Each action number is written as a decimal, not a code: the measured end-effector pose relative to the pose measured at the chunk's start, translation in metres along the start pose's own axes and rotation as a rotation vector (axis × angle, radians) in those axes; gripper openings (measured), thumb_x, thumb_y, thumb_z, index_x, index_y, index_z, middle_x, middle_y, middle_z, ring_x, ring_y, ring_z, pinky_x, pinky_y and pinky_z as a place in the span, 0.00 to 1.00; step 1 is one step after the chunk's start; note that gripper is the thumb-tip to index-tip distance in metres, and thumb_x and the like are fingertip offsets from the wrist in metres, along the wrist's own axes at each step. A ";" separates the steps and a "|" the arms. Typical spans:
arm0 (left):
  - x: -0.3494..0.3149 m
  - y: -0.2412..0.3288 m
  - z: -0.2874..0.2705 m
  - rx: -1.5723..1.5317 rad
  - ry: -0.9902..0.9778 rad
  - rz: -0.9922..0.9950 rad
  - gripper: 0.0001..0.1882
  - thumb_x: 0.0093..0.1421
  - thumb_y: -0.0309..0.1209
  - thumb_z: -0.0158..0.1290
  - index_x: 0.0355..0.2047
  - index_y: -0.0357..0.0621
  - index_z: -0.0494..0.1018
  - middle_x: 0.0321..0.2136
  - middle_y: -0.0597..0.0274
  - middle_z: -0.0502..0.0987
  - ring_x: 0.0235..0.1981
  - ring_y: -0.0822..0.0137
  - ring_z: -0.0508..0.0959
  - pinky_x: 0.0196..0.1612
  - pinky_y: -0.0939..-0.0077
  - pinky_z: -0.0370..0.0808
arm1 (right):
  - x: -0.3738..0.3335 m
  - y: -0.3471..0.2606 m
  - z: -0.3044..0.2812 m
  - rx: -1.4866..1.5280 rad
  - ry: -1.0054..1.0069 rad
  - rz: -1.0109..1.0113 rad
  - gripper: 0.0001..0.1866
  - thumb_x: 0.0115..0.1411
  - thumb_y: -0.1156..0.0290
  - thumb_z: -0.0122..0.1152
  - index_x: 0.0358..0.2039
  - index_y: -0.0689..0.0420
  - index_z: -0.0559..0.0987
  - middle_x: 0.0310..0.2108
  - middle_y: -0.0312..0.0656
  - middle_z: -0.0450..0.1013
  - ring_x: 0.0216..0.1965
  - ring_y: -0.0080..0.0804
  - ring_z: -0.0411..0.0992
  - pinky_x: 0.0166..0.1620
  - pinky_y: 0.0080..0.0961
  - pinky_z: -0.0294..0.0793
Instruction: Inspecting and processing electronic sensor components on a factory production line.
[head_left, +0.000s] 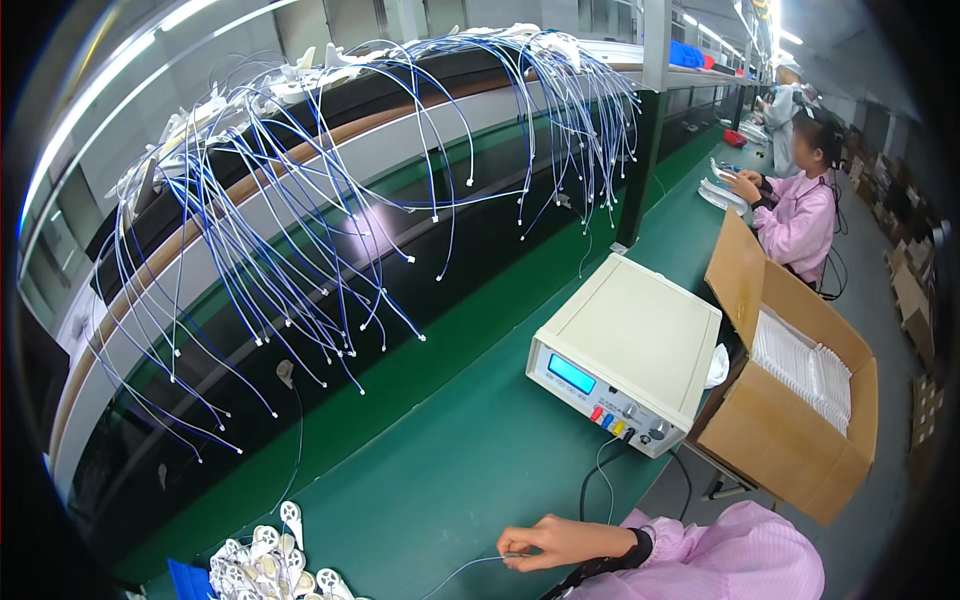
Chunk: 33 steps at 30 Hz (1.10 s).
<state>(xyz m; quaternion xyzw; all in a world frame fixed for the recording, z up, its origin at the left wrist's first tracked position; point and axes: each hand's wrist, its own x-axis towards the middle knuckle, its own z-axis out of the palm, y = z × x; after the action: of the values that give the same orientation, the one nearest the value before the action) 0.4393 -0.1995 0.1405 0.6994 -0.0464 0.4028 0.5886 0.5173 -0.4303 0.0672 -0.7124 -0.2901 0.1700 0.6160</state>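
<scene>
1. Pinching a thin wire at the bottom centre of the frame, my right hand lies low over the green bench, fingers curled tight and pointing left.
2. The forearm behind it, in a pink sleeve with a black cuff, enters from the lower right and runs almost level.
3. The wire trails left and down from the fingertips toward the frame's lower edge.
4. I cannot see my left hand anywhere.
5. A heap of white parts sits at lower left, well apart from the hand.
6. A beige tester stands right of centre, its leads dropping near my wrist.
7. An open carton is just beside the tester at right.
8. Blue and white wires hang from a rail across the upper left.
9. Another person in pink works at upper right.
</scene>
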 end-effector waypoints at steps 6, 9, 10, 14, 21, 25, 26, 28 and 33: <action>0.040 0.023 0.018 0.043 -0.388 0.254 0.12 0.65 0.33 0.44 0.28 0.38 0.65 0.27 0.48 0.76 0.24 0.60 0.75 0.28 0.70 0.70 | -0.001 0.000 -0.002 -0.027 -0.003 0.003 0.07 0.62 0.72 0.55 0.37 0.56 0.68 0.16 0.36 0.63 0.16 0.30 0.59 0.23 0.27 0.61; 0.006 0.002 0.031 -0.113 0.242 0.166 0.12 0.67 0.33 0.42 0.28 0.39 0.65 0.19 0.50 0.74 0.19 0.61 0.72 0.26 0.71 0.67 | 0.000 -0.001 -0.002 -0.027 -0.002 0.012 0.07 0.62 0.72 0.56 0.37 0.57 0.68 0.16 0.37 0.63 0.16 0.31 0.59 0.23 0.27 0.61; 0.002 -0.008 0.027 -0.132 0.144 0.341 0.12 0.67 0.34 0.42 0.30 0.39 0.65 0.18 0.52 0.73 0.18 0.62 0.71 0.25 0.71 0.66 | 0.000 -0.002 -0.003 -0.029 0.000 0.017 0.07 0.62 0.72 0.56 0.37 0.57 0.68 0.16 0.37 0.63 0.16 0.31 0.59 0.23 0.27 0.61; -0.007 -0.023 0.023 -0.114 0.528 0.287 0.10 0.68 0.32 0.41 0.37 0.35 0.66 0.13 0.59 0.67 0.12 0.67 0.64 0.19 0.74 0.60 | -0.001 -0.002 -0.002 -0.033 -0.017 0.027 0.07 0.61 0.72 0.56 0.37 0.57 0.68 0.16 0.37 0.64 0.16 0.32 0.60 0.23 0.27 0.62; 0.020 0.017 0.034 -0.096 0.596 0.366 0.10 0.69 0.32 0.39 0.40 0.36 0.65 0.13 0.65 0.62 0.13 0.72 0.61 0.21 0.76 0.58 | -0.003 0.002 -0.004 -0.063 -0.039 0.026 0.08 0.63 0.69 0.57 0.40 0.55 0.69 0.20 0.35 0.70 0.19 0.31 0.68 0.26 0.25 0.68; 0.019 0.009 0.024 -0.210 0.335 0.469 0.13 0.68 0.34 0.41 0.31 0.38 0.68 0.15 0.61 0.70 0.15 0.68 0.67 0.22 0.74 0.62 | -0.004 -0.012 -0.004 -0.108 -0.039 0.018 0.07 0.64 0.70 0.56 0.40 0.56 0.69 0.20 0.37 0.70 0.19 0.31 0.68 0.26 0.25 0.69; 0.018 0.010 0.022 -0.194 0.280 0.484 0.14 0.68 0.35 0.41 0.31 0.38 0.68 0.16 0.60 0.71 0.15 0.68 0.67 0.22 0.74 0.62 | -0.003 -0.015 -0.006 -0.120 -0.074 0.035 0.07 0.64 0.70 0.55 0.40 0.56 0.69 0.20 0.37 0.70 0.18 0.31 0.68 0.25 0.25 0.69; 0.016 0.015 0.022 -0.155 0.177 0.506 0.14 0.68 0.35 0.41 0.30 0.38 0.68 0.16 0.60 0.72 0.16 0.68 0.68 0.22 0.74 0.63 | -0.011 -0.023 -0.008 -0.121 -0.023 0.011 0.08 0.58 0.75 0.60 0.37 0.61 0.75 0.24 0.41 0.74 0.21 0.34 0.72 0.26 0.26 0.72; 0.034 0.027 0.040 0.345 -0.758 0.215 0.14 0.65 0.36 0.47 0.26 0.41 0.72 0.20 0.60 0.76 0.18 0.64 0.71 0.24 0.75 0.67 | -0.011 -0.005 -0.007 -0.108 0.030 0.030 0.07 0.63 0.69 0.57 0.40 0.55 0.71 0.19 0.37 0.69 0.17 0.31 0.67 0.24 0.25 0.68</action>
<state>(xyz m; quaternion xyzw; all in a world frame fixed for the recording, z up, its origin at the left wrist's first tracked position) 0.4676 -0.2284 0.1838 0.8773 -0.2639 0.1782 0.3590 0.5121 -0.4418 0.0716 -0.7512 -0.2789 0.1526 0.5785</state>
